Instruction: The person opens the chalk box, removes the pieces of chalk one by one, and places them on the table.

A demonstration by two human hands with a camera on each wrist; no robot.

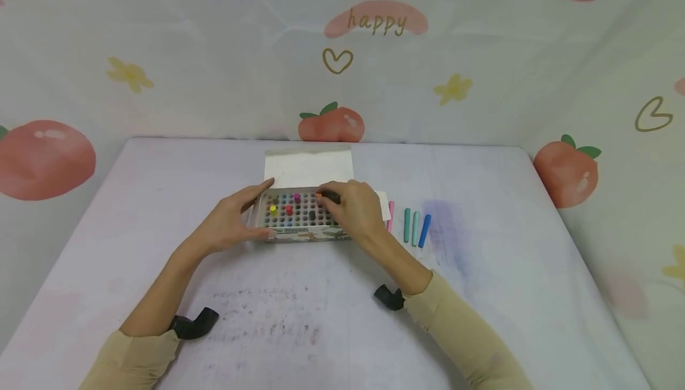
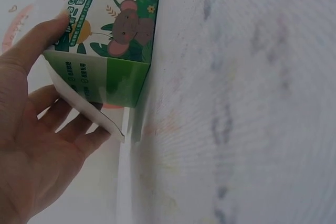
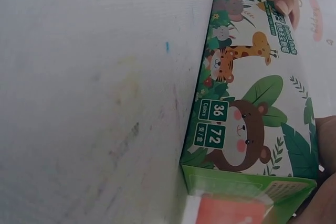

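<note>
Smooth cardboard box (image 1: 307, 235), matt chalky sticks (image 1: 424, 231), matt table cover (image 1: 176, 194), creased cloth backdrop (image 1: 225, 39), cloth sleeves (image 1: 465, 327)

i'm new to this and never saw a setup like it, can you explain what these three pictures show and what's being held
There is no machine here: a person works with two bare hands. The wide picture comes from a camera worn on the head, looking forward and down. The other two come from a camera on each wrist, showing the box's printed animals close up and turned sideways.

On the table, which has dark smudges, sits the box with its lid raised. To its right lie a pink stick, two greenish sticks and a blue stick.

The left hand grips the box's left end. The right hand, over the box's right part, appears to pinch an orange stick.
</note>
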